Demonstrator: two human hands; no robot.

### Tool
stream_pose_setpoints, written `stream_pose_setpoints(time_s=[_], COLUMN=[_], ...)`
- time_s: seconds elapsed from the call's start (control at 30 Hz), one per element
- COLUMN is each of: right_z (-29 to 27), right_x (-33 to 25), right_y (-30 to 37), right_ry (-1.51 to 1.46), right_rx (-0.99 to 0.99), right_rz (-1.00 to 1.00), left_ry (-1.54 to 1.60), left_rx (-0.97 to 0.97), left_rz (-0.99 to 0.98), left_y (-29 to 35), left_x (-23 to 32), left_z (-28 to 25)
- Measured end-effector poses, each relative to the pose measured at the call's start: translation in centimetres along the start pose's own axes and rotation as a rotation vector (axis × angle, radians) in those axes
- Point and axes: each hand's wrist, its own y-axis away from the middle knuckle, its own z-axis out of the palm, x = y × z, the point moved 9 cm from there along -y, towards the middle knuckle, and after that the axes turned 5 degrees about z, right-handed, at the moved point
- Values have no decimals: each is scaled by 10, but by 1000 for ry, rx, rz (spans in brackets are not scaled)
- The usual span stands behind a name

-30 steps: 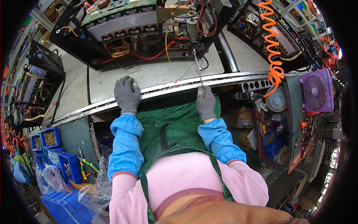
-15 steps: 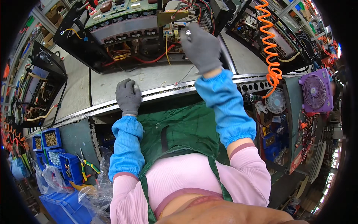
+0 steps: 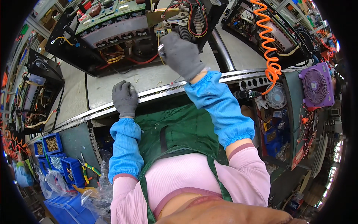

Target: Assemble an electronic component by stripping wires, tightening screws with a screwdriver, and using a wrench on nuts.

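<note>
right hand at the open chassis, left hand resting on the tabletop edge

the right hand [image 3: 181,56], in a grey glove, is stretched forward and its fingers are closed around a small metal tool at the front of the open electronics chassis [image 3: 123,33], which lies straight ahead with its long side running left to right. the left hand [image 3: 125,99] is further back, lying flat with fingers together on the tabletop [image 3: 112,84], holding nothing.

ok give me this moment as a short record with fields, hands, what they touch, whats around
left hand: gloved, resting flat on the metal bench edge
right hand: gloved, raised at the open electronics chassis, gripping a small metal part; unclear what
near right: orange coiled hose, purple fan
near left: blue parts bins, pliers
</note>
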Motion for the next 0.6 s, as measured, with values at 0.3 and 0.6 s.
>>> stream_pose_setpoints(time_s=[0.3, 0.6], right_z=[-32, -10], right_x=[-41, 25], right_y=[35, 176], right_ry=[-424, -1284], right_rx=[92, -253], right_rz=[-50, 718], left_ry=[-23, 20], left_rx=[4, 22], left_rz=[20, 29], left_y=[1, -1], left_x=[1, 2], left_z=[-1, -4])
